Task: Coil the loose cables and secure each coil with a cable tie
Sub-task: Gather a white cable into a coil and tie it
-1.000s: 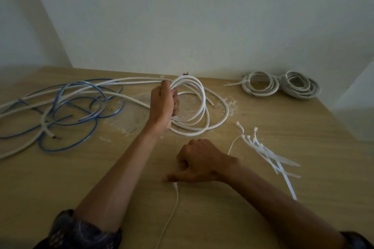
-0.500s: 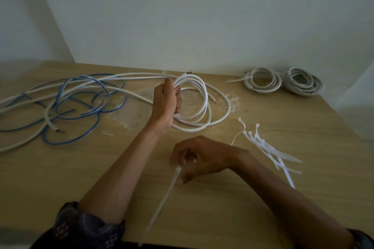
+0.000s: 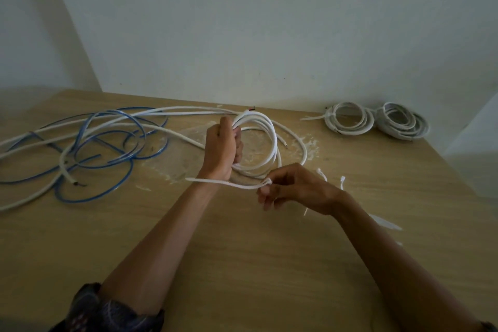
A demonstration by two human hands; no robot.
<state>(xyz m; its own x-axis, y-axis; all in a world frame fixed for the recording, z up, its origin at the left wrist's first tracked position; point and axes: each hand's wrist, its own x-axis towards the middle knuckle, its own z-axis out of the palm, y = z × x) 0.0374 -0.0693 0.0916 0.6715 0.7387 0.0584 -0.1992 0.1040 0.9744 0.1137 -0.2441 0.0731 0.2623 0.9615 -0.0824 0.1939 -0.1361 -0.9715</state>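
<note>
The coil (image 3: 273, 143) of white cable is standing upright just past the middle of the table (image 3: 242, 264), toward 12 o'clock, its lower loops resting on the wood. The left hand (image 3: 222, 148) is gripping it at its 9 o'clock side, fingers curled tight round the bunched strands. A cut end with red and dark cores is poking out at the coil's top.

The right hand (image 3: 293, 188) is hovering at the coil's 5 o'clock, pinching one end of a white tie (image 3: 231, 184) between thumb and forefinger, the other fingers loosely curled beneath. The tie is stretching toward 9 o'clock, crossing in front of the left wrist – whether it is touching the wrist is unclear.

More ties (image 3: 385, 224) are lying at 3 o'clock of the right hand, partly hidden by the forearm and blurred.

From the coil's 9 o'clock side, loose white cable (image 3: 188, 109) is trailing off toward 10 o'clock, tangling there with a blue cable (image 3: 89, 200) that is sprawling in wide loops. At 1 o'clock, by the wall, two finished coils (image 3: 349, 127) are sitting side by side – the left one showing a tie tail sticking out toward 9 o'clock.

A dark patterned sleeve (image 3: 107, 312) is showing at 7 o'clock, at the frame's bottom edge.
</note>
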